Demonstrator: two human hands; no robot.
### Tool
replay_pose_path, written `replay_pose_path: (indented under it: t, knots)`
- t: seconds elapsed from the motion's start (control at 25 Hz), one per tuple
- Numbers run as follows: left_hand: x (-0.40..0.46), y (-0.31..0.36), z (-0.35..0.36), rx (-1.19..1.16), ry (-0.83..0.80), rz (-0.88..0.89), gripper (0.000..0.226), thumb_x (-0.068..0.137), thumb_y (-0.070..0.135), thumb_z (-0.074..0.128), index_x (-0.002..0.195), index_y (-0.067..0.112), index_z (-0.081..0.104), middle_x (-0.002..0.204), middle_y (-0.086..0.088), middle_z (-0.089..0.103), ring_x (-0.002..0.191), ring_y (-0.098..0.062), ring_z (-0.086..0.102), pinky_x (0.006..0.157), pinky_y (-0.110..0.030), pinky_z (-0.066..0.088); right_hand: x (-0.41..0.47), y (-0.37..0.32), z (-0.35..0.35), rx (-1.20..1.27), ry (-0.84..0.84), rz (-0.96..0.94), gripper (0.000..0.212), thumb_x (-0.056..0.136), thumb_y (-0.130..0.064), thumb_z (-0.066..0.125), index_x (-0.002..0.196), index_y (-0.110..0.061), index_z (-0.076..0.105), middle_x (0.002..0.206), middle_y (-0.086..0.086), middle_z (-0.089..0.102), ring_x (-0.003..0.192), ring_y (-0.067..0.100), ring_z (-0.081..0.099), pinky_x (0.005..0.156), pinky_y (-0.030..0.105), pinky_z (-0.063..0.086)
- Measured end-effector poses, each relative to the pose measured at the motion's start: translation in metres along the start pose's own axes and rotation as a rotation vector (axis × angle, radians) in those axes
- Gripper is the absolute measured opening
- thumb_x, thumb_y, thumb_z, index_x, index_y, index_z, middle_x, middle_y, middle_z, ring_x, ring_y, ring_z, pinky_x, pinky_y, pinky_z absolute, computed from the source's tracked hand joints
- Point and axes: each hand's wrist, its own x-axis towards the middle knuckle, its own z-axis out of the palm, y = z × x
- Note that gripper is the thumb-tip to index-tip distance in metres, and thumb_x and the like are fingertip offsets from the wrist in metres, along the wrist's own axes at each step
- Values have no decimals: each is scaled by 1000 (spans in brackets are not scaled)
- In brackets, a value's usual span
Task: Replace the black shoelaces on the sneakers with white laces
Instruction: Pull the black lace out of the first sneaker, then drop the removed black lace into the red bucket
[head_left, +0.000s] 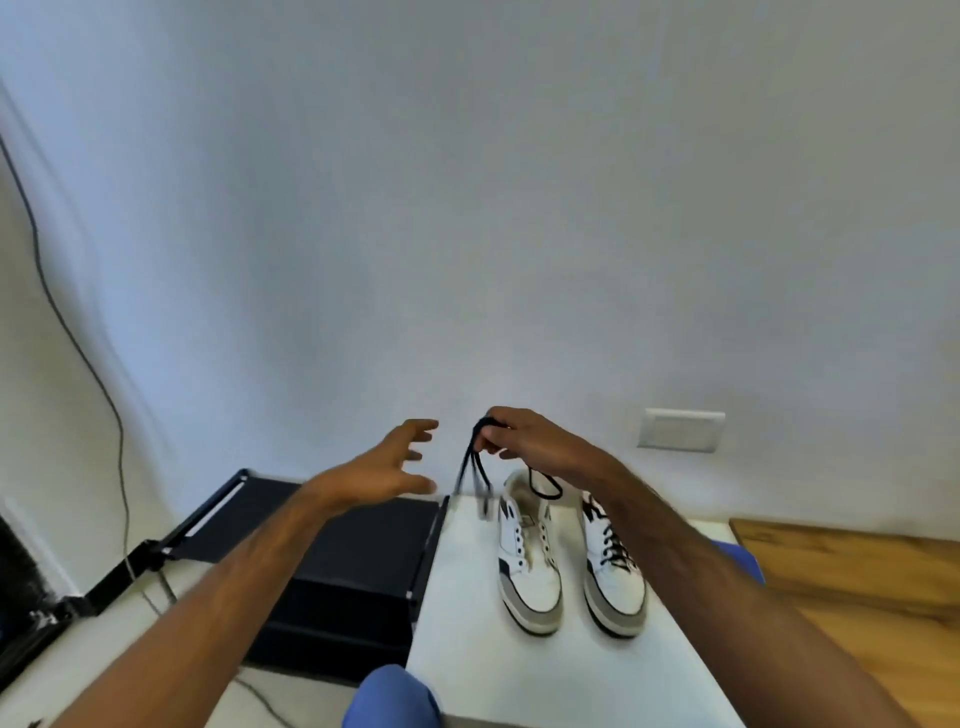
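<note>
Right forearm hides the right sneaker (615, 587) collar — black lace (470, 467) ends blurred.

Soft even light, wide-angle warp – motion blur

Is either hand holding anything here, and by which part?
The right hand pinches a black shoelace at its bunched top, strands hanging. The left hand holds nothing.

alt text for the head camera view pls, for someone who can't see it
A right hand pinches a bunched black shoelace above two white sneakers on a white table, the left one unlaced, the right one black-laced. The left hand hovers open beside it.
</note>
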Motion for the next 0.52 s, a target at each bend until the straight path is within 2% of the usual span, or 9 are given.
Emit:
replay_pose_path:
  t: [0.08, 0.12, 0.24, 0.32, 0.36, 0.4, 0.44, 0.52]
  knots:
    - [-15, 7, -4, -50, 107, 77, 93, 84, 35, 82, 154, 38, 20, 152, 17, 31, 138, -4, 35, 109, -29, 36, 15, -32, 10, -142, -41, -81, 25, 106, -27, 47, 101, -20, 70, 117, 3, 58, 115, 16, 53, 104, 35, 40]
    - [-21, 12, -6, -117, 163, 104, 94, 83, 38, 82, 154, 38, 21, 151, 17, 33, 138, -3, 36, 110, -30, 35, 22, -46, 16, -160, -39, -103, 25, 105, -31, 47, 101, -25, 71, 122, 2, 52, 121, 17, 48, 108, 36, 37]
    - [-35, 16, -12, -333, 273, 151, 68, 90, 39, 73, 146, 35, 35, 142, 15, 51, 134, 0, 47, 106, -22, 39, 36, -82, 45, 2, 13, -136, 20, 106, -33, 50, 105, -30, 69, 131, -4, 45, 131, 14, 44, 109, 31, 36]
    - [-45, 11, -13, -404, 300, 163, 46, 98, 38, 64, 141, 29, 49, 129, 12, 67, 123, 0, 59, 107, -28, 42, 39, -100, 65, 121, 27, -193, 22, 106, -29, 50, 104, -25, 71, 123, -9, 53, 119, -3, 53, 95, 15, 44]
    - [-51, 5, -16, -417, 327, 161, 33, 101, 36, 60, 132, 24, 59, 116, 7, 73, 114, -5, 66, 105, -33, 46, 41, -107, 74, 171, 15, -219, 23, 106, -25, 50, 102, -21, 72, 116, -11, 58, 107, -11, 56, 85, 8, 44]
    - [-59, -3, -20, -434, 368, 152, 24, 103, 33, 57, 119, 18, 66, 100, 1, 75, 101, -12, 70, 101, -39, 49, 45, -110, 83, 224, -3, -230, 23, 106, -23, 50, 100, -19, 72, 112, -12, 63, 100, -13, 58, 80, 7, 43]
    - [-67, -13, -25, -466, 413, 144, 24, 104, 32, 55, 104, 12, 69, 87, -5, 71, 87, -19, 69, 95, -43, 50, 50, -111, 92, 279, -11, -230, 21, 105, -21, 52, 98, -18, 72, 109, -12, 67, 101, -9, 59, 82, 12, 43]
    - [-86, -40, -35, -553, 486, 128, 31, 102, 34, 55, 88, 9, 65, 75, -6, 61, 74, -23, 61, 86, -47, 49, 63, -104, 108, 396, 8, -189, 19, 103, -21, 55, 94, -21, 72, 104, -12, 70, 105, 5, 58, 89, 28, 39]
